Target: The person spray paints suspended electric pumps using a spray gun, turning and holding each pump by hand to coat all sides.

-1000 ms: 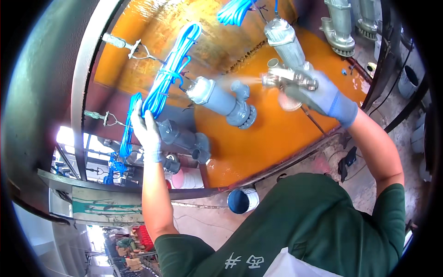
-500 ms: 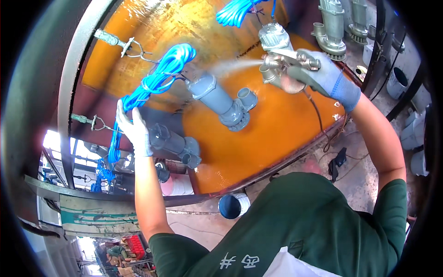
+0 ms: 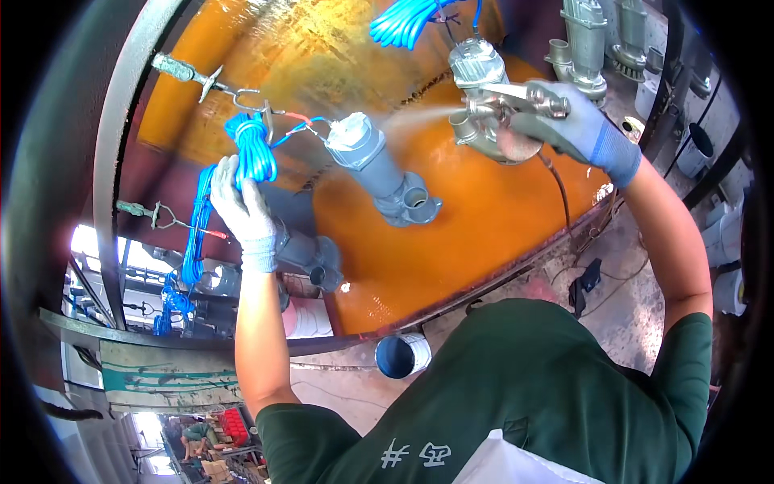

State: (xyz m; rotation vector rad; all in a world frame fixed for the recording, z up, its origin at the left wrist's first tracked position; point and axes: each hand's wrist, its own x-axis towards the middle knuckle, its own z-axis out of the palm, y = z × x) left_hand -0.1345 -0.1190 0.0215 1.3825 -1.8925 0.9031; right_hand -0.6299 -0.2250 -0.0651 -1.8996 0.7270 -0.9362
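My right hand (image 3: pixel 568 125), in a grey glove, is closed around a metal spray gun (image 3: pixel 512 105) that sends a pale mist leftward. The mist passes over the top of a grey submersible pump (image 3: pixel 375 165), which hangs from a hook with white wrapping on its top. A coil of blue cable (image 3: pixel 256 149) is tied up beside that hook. My left hand (image 3: pixel 242 202), in a pale glove, has its fingers on the coil's lower end. Behind the spray gun hangs an unpainted metal pump (image 3: pixel 477 64), its lower part hidden by the gun and hand.
An orange-stained spray booth (image 3: pixel 419 274) lies behind the pumps. Another grey pump (image 3: pixel 302 248) hangs beyond my left wrist. Several bare pumps (image 3: pixel 582 40) hang at the far right. A bucket (image 3: pixel 403 355) stands on the floor, and a dark hose (image 3: pixel 562 189) trails from the gun.
The grey pump has turned about its hanging point, so its wrapped top and side outlet face me more. The cable coil has swung upright and my left hand moved slightly up. Spraying continues.
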